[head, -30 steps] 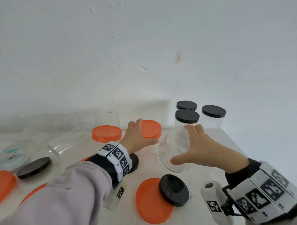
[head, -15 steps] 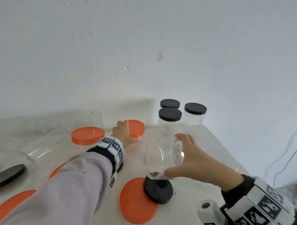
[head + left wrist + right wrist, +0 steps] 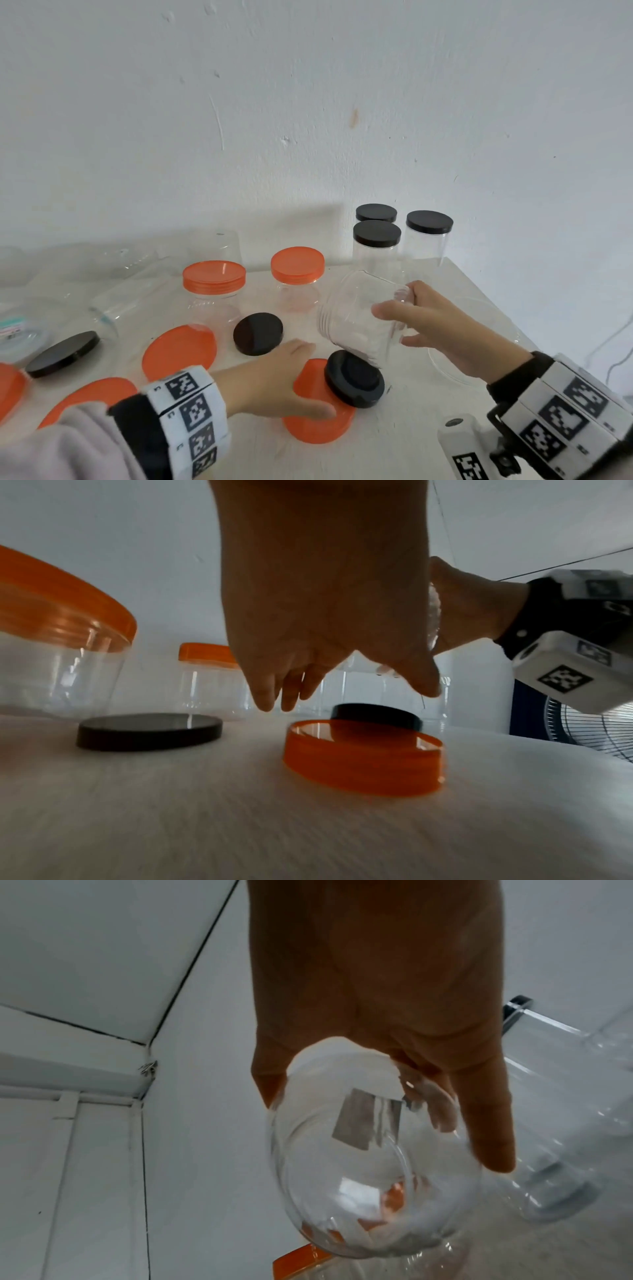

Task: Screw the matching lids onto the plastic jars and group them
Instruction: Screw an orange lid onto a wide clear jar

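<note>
Gripping a clear jar (image 3: 359, 322) on its side above the table (image 3: 455, 284), the right hand (image 3: 435, 329) wraps its thumb and fingers round the body, the jar's mouth tilted down toward a black lid (image 3: 354, 383). That lid leans half on an orange lid (image 3: 317, 428). The left hand (image 3: 274, 383) reaches low over the orange lid with fingers loose and spread, holding nothing; whether the thumb touches the rim is hard to tell. Behind stand two orange-capped jars (image 3: 214, 291) and three black-capped jars (image 3: 376, 246) grouped by the wall. Another black lid (image 3: 258, 333) lies flat between them.
</note>
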`<state>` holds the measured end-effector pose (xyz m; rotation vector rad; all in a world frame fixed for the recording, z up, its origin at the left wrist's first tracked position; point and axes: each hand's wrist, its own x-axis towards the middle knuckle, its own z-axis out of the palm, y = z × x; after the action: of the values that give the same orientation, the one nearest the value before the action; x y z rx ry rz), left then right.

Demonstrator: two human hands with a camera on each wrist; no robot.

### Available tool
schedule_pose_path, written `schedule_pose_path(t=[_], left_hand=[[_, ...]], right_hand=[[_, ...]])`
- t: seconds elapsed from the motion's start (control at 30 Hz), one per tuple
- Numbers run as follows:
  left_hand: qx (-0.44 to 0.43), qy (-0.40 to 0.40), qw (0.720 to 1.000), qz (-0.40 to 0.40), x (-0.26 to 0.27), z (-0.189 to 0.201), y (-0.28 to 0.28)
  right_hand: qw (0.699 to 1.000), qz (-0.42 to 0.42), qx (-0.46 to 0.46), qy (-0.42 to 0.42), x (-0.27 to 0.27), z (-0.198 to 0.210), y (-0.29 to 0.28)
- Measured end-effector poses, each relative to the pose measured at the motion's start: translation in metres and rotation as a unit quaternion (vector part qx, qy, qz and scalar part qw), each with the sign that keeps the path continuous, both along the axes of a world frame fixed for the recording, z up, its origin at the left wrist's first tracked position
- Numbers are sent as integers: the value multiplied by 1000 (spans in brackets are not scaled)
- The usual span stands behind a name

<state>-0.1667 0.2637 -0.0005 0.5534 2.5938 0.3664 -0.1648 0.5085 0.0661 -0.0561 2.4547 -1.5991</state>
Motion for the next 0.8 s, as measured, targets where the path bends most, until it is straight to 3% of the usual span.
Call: schedule_pose_path(t=[0.17, 0.3, 0.47, 0.8], left_hand=[[-16, 20, 999, -28, 21, -4, 7], [-36, 56, 998, -5, 29, -3, 3], [-54, 30, 998, 34, 40, 2, -24], [25, 52, 983, 173, 57, 23, -109]], right_hand=[[999, 4, -35, -21, 2, -2, -6], [994, 17, -86, -61, 3, -8, -14], [979, 74, -143, -128, 5, -12, -27], [949, -12, -250, -189, 11, -25, -74]])
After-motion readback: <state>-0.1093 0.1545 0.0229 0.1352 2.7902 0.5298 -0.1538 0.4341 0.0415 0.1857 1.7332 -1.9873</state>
